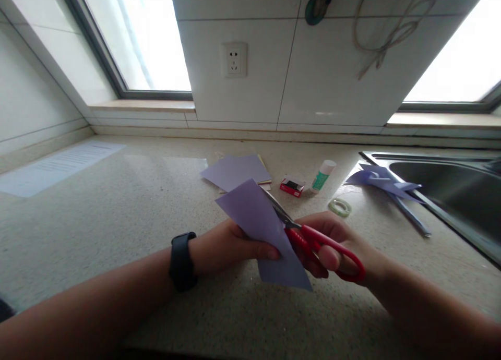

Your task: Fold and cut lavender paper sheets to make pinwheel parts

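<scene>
- Light purple rectangular paper sheet: held up over the desk between both hands, tilted, one corner toward the wall. Slightly bent.
- Left fingers: clamped on the light purple rectangular paper sheet, thumb on top, others behind it.
- Metal scissors with red plastic handles: at the sheet's right edge, blades pointing up-left; can't tell how far they are open.
- Right fingers: closed around the red handles, one digit through a loop.
- Black wristwatch: on left wrist, behind left fingers.
- Stack of light purple paper: flat, beyond left fingers, yellowish edge showing under it.
- Small red and black box: beyond right fingers, right of the stack.
- White glue stick with green label: standing, just right of the box.
- Pale green tape ring: near right fingers, just beyond them.
- Curled purple paper pieces: farther right of right fingers, at the sink rim, over a long thin grey strip.
- Stainless steel sink: far right of right fingers.
- White printed sheet: flat, well left of left fingers.
- Speckled pale stone desk: under everything.
</scene>
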